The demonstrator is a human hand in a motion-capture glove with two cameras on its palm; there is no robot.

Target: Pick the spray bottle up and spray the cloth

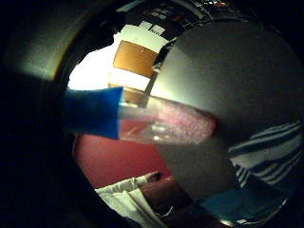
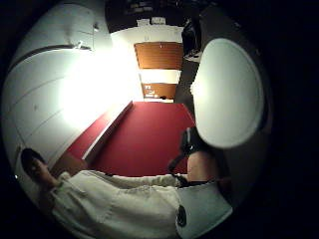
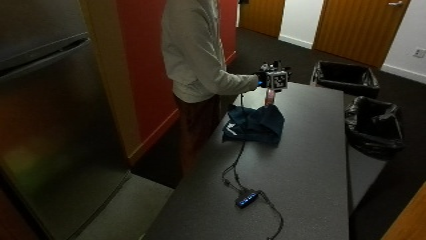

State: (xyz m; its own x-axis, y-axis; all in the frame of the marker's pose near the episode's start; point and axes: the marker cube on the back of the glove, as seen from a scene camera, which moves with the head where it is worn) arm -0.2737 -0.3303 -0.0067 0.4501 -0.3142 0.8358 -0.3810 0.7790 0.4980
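Your grip: the gloved right hand (image 3: pixel 271 80) is wrapped round the spray bottle (image 3: pixel 269 96), which is lifted clear of the desk (image 3: pixel 313 165) and hangs just above the dark blue cloth (image 3: pixel 254 125). The cloth lies bunched on the desk near the edge where you stand. Holding the bottle over it appears meant to keep any spray landing on the fabric, not on the bare desk.

In the little finger side palm view the bottle (image 1: pixel 166 124) crosses close to the palm, its blue cap end (image 1: pixel 92 111) at one side and its clear body with pinkish liquid at the other. From the outside view its long axis runs roughly upright, body hanging downward toward the cloth. Which way the nozzle faces cannot be made out. Judged from this, pickup is done; spraying remains unconfirmed.
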